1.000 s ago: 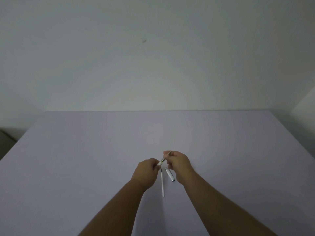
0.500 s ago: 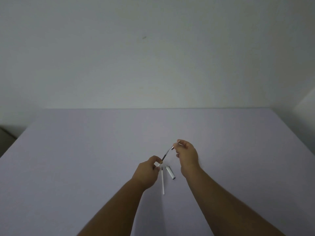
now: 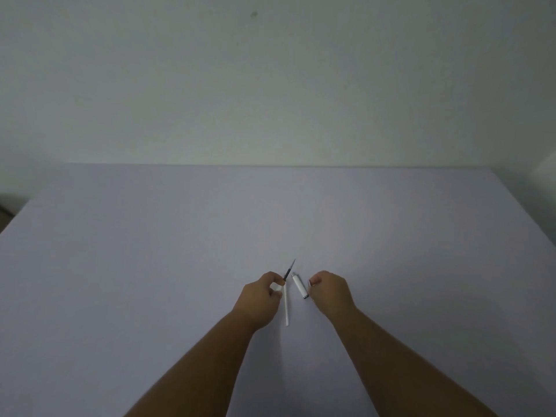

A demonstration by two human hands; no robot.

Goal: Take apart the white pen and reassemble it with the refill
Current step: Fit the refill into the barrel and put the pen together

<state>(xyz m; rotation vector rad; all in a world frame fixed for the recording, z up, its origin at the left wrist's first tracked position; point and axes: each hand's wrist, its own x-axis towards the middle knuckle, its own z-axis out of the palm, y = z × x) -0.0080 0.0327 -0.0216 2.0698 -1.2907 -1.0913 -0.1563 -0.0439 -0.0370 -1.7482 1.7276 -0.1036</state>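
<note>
**Right hand has let go of the refill tip and come back beside the cap**

The left hand (image 3: pixel 261 299) is clenched around a white pen piece (image 3: pixel 276 286), and a dark refill (image 3: pixel 289 269) sticks out of it, slanting up and away past the fingers to a fine point. Half a second ago the right hand pinched that far end of the refill, well forward of the left hand; now it no longer touches it, and the tip stands free.

The right hand (image 3: pixel 329 291) has drawn back toward the body and sits curled on the table (image 3: pixel 120 266), level with the left hand. Its fingers are folded in; whether they hold some small part cannot be told from this view.

Between the two hands lie two loose pieces. A short white cap (image 3: pixel 299 286) with a dark end rests just inside the right hand's thumb, nearly touching it. A long thin white tube (image 3: pixel 286 307) lies just beside the left hand's knuckles, running back toward the wrist. Both lie as they did before.
</note>
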